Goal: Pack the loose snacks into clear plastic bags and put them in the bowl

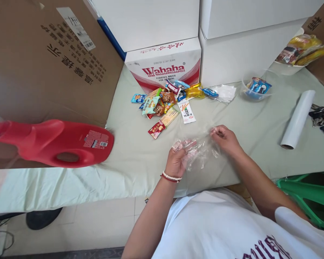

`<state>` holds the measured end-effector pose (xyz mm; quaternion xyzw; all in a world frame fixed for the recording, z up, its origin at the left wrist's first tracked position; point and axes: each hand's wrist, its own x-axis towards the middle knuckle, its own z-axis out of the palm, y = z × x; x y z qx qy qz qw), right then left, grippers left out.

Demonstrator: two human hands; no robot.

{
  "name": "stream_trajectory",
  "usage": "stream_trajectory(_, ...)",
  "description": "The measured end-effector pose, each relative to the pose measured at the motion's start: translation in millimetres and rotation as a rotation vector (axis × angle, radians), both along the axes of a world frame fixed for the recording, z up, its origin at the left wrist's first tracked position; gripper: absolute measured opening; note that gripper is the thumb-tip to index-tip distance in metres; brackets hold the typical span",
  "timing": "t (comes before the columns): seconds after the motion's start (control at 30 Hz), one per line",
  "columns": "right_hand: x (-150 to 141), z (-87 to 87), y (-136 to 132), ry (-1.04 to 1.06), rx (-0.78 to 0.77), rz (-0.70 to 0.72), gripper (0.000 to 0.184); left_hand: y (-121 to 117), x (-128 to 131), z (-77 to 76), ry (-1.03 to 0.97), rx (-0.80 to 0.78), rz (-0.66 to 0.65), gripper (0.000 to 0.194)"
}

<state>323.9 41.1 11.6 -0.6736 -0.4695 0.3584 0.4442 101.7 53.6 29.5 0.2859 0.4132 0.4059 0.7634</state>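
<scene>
A crumpled clear plastic bag (pixel 198 154) stretches between my two hands above the front of the table. My left hand (pixel 176 156) grips its left side, with the film bunched over the fingers. At the upper right, my right hand (pixel 225 138) pinches the bag's edge, fingers curled in. Just beyond lies a heap of wrapped snacks (pixel 159 104). A white snack packet (pixel 187 111) and a red-and-yellow bar (pixel 163 123) lie at the heap's near side.
A Wahaha carton (pixel 164 64) stands behind the snacks. The red jug (pixel 67 144) lies on the left. To the right are a clear bowl with snacks (pixel 256 88), a white roll (pixel 298 120), keys (pixel 322 115) and a green chair (pixel 307 198).
</scene>
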Motion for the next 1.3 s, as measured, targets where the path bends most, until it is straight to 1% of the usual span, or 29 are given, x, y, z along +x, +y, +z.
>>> stream_trajectory(0.07,-1,2.7,-5,0.269,-0.028,-0.012,0.023,0,-1,3.4,-0.167,-0.131,-0.015,0.034)
stream_trajectory(0.13,-1,6.2,-9,0.410,-0.068,-0.019,0.025,3,2,4.5,-0.221,-0.232,-0.026,0.040)
stream_trajectory(0.2,0,8.5,-12,0.449,-0.071,-0.036,0.026,7,6,3.8,-0.238,-0.299,-0.055,0.049)
stream_trajectory(0.27,2,9.3,-14,0.443,-0.054,-0.062,0.025,11,7,2.0,-0.237,-0.329,-0.075,0.055)
stream_trajectory(0.33,5,8.8,-16,0.423,-0.044,-0.097,0.025,15,4,-0.2,-0.211,-0.351,-0.050,0.051)
stream_trajectory(0.4,9,7.0,-18,0.404,-0.047,-0.127,0.028,20,-4,-2.1,-0.178,-0.363,0.001,0.045)
stream_trajectory(0.47,13,3.9,-21,0.390,-0.060,-0.140,0.032,24,-17,-3.1,-0.130,-0.333,0.059,0.044)
stream_trajectory(0.53,15,0.3,-23,0.379,-0.067,-0.138,0.033,27,-30,-2.0,-0.067,-0.248,0.122,0.042)
stream_trajectory(0.63,16,-2.0,-24,0.363,-0.093,-0.132,0.034,25,-46,4.4,-0.007,-0.094,0.179,0.056)
stream_trajectory(0.7,16,0.0,-24,0.371,-0.136,-0.132,0.035,23,-51,9.6,0.027,-0.008,0.159,0.064)
stream_trajectory(0.77,17,4.1,-21,0.431,-0.208,-0.125,0.035,21,-53,12.2,0.122,0.060,0.137,0.068)
stream_trajectory(0.83,19,8.3,-17,0.532,-0.291,-0.109,0.036,20,-51,9.9,0.263,0.098,0.136,0.069)
stream_trajectory(0.9,20,10.8,-13,0.613,-0.355,-0.098,0.036,21,-49,3.0,0.391,0.102,0.138,0.070)
stream_trajectory(0.97,21,10.8,-12,0.601,-0.372,-0.097,0.036,22,-47,-5.7,0.506,0.105,0.117,0.074)
stream_trajectory(1.03,23,8.6,-13,0.460,-0.357,-0.086,0.033,23,-48,-12.6,0.668,0.160,0.084,0.076)
stream_trajectory(1.17,29,1.4,-21,-0.003,-0.294,-0.016,0.031,24,-52,-16.4,1.153,0.406,0.029,0.068)
stream_trajectory(1.23,31,-0.9,-26,-0.154,-0.286,-0.001,0.034,20,-52,-16.2,1.350,0.456,0.018,0.060)
stream_trajectory(1.3,31,-1.5,-30,-0.265,-0.277,-0.008,0.034,14,-49,-18.0,1.492,0.475,0.061,0.055)
